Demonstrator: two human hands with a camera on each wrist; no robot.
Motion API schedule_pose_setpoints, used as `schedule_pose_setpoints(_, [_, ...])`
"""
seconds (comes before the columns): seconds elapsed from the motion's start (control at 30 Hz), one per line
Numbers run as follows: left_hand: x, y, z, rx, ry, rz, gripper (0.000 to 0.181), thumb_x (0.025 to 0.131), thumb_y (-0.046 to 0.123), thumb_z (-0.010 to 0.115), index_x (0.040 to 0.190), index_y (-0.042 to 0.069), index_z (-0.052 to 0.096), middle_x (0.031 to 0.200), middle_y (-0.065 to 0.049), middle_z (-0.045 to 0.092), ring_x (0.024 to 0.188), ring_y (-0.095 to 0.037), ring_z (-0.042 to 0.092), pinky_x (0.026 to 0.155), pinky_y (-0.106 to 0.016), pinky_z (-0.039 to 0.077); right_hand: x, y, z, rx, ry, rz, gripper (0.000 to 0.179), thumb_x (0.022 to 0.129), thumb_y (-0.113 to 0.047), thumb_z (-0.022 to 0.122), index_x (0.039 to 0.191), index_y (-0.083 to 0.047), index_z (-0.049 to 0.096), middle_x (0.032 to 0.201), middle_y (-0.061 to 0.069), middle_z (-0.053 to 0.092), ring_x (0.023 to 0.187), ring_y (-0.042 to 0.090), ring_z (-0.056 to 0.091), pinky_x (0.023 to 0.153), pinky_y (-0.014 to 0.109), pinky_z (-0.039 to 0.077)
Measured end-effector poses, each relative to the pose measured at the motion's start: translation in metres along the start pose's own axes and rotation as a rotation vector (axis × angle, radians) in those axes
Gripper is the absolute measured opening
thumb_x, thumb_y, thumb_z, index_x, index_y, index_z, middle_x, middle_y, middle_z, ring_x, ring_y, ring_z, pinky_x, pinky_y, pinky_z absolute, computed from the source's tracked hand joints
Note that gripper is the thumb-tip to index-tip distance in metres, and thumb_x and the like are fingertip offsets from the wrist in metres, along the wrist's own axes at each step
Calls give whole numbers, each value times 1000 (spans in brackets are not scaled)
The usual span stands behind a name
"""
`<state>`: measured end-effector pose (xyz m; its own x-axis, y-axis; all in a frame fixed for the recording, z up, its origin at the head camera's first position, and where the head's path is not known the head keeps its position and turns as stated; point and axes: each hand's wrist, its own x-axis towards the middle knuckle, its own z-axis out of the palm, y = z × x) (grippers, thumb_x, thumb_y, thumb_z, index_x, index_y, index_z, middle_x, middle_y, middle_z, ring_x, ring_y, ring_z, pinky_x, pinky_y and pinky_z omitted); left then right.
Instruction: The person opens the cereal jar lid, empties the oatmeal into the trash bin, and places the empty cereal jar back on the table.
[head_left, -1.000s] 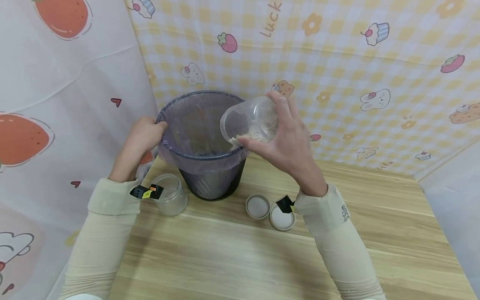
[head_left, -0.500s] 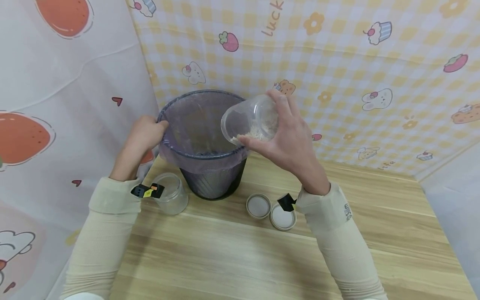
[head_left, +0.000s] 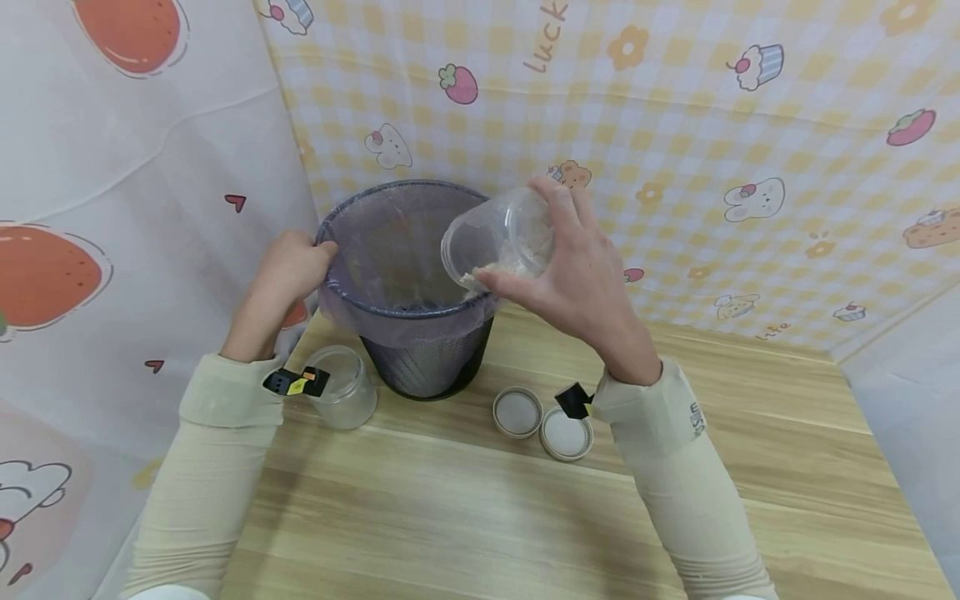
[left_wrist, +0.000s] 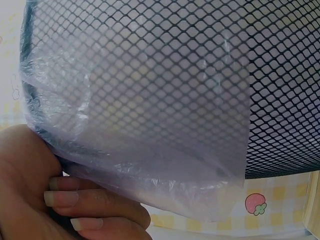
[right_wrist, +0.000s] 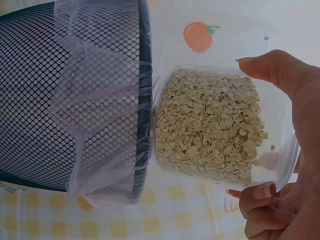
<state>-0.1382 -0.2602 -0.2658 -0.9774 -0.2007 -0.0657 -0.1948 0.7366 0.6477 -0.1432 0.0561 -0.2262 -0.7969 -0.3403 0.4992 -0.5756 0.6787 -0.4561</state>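
Note:
My right hand grips a clear plastic jar, tilted with its mouth toward the trash can and over its right rim. Rolled oats lie along the jar's lower side in the right wrist view, reaching its mouth. A translucent purple bag lines the black mesh can and folds down over the rim. At the left rim, my left hand holds the can's edge, thumb over the top and fingers curled below, as the left wrist view shows.
A second clear jar stands open on the wooden table, left of the can. Two round lids lie side by side to the right of the can's base. Patterned cloth hangs close behind the can.
The right hand has tipped the jar very slightly further, and the oats sit a little differently inside it. The left hand stays at the rim.

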Motion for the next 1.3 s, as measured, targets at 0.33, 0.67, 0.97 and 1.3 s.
schedule_pose_setpoints(0.33, [-1, -1, 1, -21, 3, 14, 37, 98, 22, 37, 64, 6, 38, 58, -2, 33, 53, -18, 35, 49, -34, 31, 3, 1, 0, -1, -27, -6, 92, 64, -62, 77, 139, -23, 39, 127, 5, 44, 89, 24, 52, 65, 41, 47])
schedule_pose_setpoints(0.67, [-1, -1, 0, 0, 0, 7, 37, 99, 23, 37, 68, 4, 39, 65, -6, 34, 60, -24, 38, 53, -35, 31, 5, -2, -1, -29, -52, -17, 93, 64, -64, 75, 139, -21, 40, 116, 5, 44, 83, 22, 51, 58, 40, 47])
schedule_pose_setpoints(0.97, [0, 0, 0, 0, -6, 15, 37, 99, 24, 37, 67, 5, 39, 62, -4, 35, 57, -21, 37, 52, -35, 32, 6, -3, -3, -43, -60, -10, 93, 65, -64, 75, 140, -21, 39, 115, 5, 45, 80, 22, 51, 57, 40, 46])
schedule_pose_setpoints(1.3, [2, -1, 1, -14, -8, 14, 36, 99, 23, 37, 69, 5, 39, 63, -4, 36, 58, -21, 38, 52, -35, 32, 6, -3, -3, -50, -64, -6, 93, 65, -64, 75, 139, -21, 40, 117, 5, 45, 80, 22, 52, 58, 41, 46])
